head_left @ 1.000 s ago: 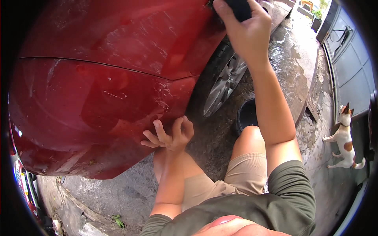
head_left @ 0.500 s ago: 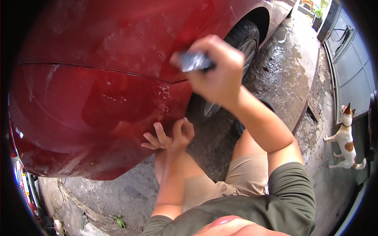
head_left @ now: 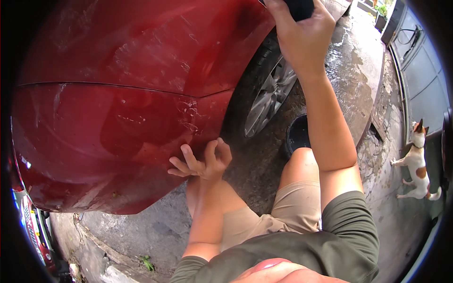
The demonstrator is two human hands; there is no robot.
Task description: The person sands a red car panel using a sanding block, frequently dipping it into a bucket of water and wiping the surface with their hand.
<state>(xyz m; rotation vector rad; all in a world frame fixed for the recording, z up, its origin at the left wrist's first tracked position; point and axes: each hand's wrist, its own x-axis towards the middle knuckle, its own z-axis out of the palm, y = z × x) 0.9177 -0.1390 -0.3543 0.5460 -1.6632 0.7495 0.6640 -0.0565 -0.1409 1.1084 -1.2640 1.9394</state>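
Note:
A red car body panel (head_left: 85,118) with wet streaks, pale scuffs and a dark seam fills the left side. My right hand (head_left: 309,40) is raised beside the wheel arch, its fingers closed around a dark pad-like thing (head_left: 298,7). The top of the picture cuts off part of that thing, so its kind is unclear. Low by the panel's edge, my left hand (head_left: 205,160) has its palm turned up and fingers spread, holding nothing. Whether it touches the panel, I cannot tell.
The wheel (head_left: 271,96) sits behind the panel's edge. A black bucket (head_left: 297,134) stands beside my knee on wet, cracked concrete (head_left: 351,89). A white and brown dog (head_left: 416,167) stands at the right, near a grey metal gate (head_left: 424,75).
My right hand has swung up and to the right with the pad-like thing, away from the panel's seam, uncovering the wheel and bucket. The left hand has barely moved. The dog has shifted slightly.

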